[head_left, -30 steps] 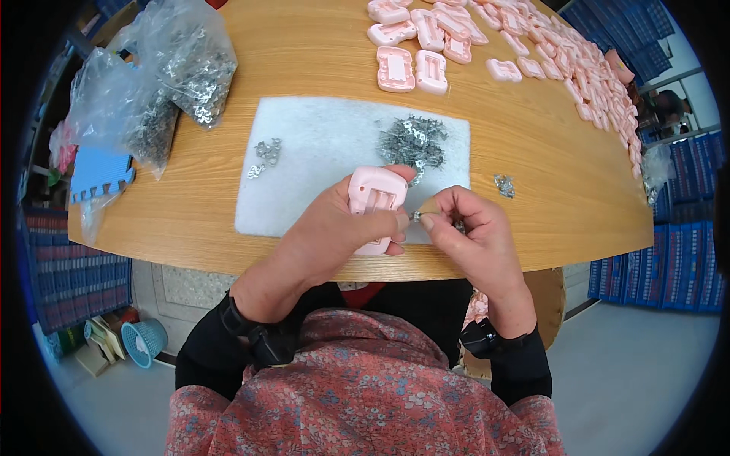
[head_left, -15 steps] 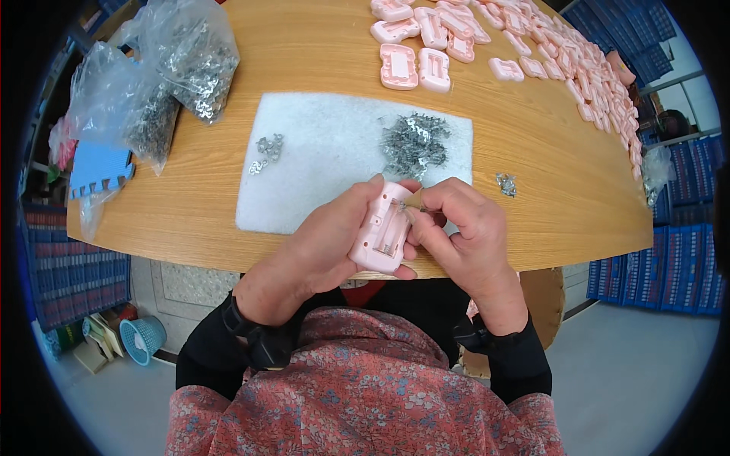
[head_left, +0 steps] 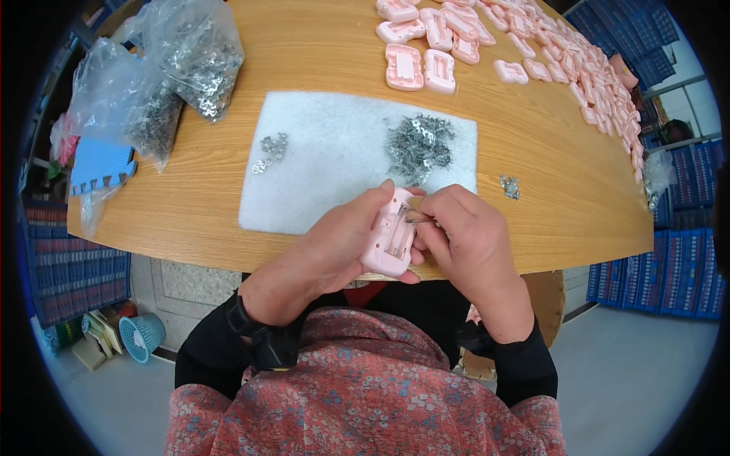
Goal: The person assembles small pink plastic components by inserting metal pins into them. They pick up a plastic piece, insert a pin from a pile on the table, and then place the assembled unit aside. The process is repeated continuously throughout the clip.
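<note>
My left hand (head_left: 327,242) is wrapped round a pink plastic battery casing (head_left: 382,254), its open, slotted compartment facing up. At the compartment's upper end, a thin pointed metal tool (head_left: 420,221) pokes out from the closed fingers of my right hand (head_left: 471,232); its full shape is hidden. Something brown (head_left: 415,202), perhaps a wrap on a finger, shows beside those fingertips. Just beyond the hands, a pile of small metal contact pieces (head_left: 420,147) lies on a white padded mat (head_left: 319,182).
A smaller cluster of metal pieces (head_left: 271,150) sits on the mat's left, another (head_left: 510,187) on the wooden table (head_left: 563,228) to the right. Many pink casings (head_left: 570,68) cover the far right. Clear bags of metal parts (head_left: 201,64) stand far left by a blue foam tile (head_left: 103,163).
The tip of the thin metal tool now shows at my right fingertips, where it was mostly hidden before. Both hands and the casing have shifted slightly to the right and nearer.
</note>
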The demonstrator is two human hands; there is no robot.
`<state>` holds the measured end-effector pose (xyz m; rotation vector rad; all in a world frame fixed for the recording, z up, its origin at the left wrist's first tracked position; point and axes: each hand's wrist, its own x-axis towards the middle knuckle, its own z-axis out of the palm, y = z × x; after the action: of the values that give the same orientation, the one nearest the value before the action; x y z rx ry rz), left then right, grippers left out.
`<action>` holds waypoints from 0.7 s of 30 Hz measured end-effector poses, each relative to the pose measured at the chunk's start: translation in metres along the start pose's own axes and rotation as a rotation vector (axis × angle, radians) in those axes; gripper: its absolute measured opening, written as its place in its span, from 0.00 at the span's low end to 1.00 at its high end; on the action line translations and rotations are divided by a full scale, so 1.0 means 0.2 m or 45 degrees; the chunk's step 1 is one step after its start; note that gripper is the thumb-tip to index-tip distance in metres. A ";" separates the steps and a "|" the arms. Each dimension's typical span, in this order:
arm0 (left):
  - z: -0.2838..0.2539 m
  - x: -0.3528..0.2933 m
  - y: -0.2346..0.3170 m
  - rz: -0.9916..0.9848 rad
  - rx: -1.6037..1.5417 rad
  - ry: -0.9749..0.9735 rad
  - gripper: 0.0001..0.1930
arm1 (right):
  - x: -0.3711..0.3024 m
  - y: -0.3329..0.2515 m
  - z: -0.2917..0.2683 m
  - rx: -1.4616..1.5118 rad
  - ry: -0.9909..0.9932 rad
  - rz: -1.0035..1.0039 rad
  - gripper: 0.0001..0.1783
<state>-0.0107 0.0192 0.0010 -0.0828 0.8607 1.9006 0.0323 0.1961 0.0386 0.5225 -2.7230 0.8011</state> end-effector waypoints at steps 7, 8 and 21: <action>0.01 -0.01 0.00 -0.010 0.068 0.045 0.26 | 0.02 -0.03 -0.02 0.290 -0.045 0.386 0.11; 0.00 0.00 -0.01 -0.013 0.107 0.047 0.26 | 0.02 -0.03 -0.01 0.308 -0.050 0.371 0.10; 0.04 -0.01 -0.04 0.085 0.191 0.104 0.25 | -0.02 -0.07 0.02 0.121 0.050 0.208 0.07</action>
<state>-0.0017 0.0235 0.0036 -0.0407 1.0709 1.8988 0.0408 0.1839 0.0404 0.3022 -2.7281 0.9743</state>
